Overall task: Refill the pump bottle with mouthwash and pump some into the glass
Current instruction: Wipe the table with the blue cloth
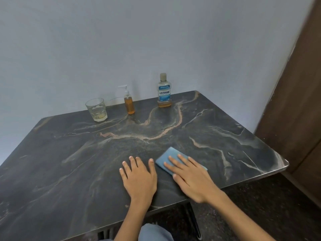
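Two hands lie flat on the dark marbled bench (69,162). The left hand (139,178) rests palm down with fingers spread wide, holding nothing. The right hand (191,176) is also open and flat, pressing down on one blue cloth (169,154) that sticks out beyond its fingertips, just beside the left hand's thumb.

Well beyond both hands, along the bench's far edge by the wall (156,40), stand three things in a row: one glass (96,109) with a little pale liquid at the bottom, farthest toward the left hand's side; one pump bottle (128,101) mostly full of amber liquid; and one Listerine mouthwash bottle (164,92), cap on, with only a low band of amber liquid, ahead of the right hand.

Between hands and row the bench is bare. Its right edge runs close past the right hand, its near edge under both wrists
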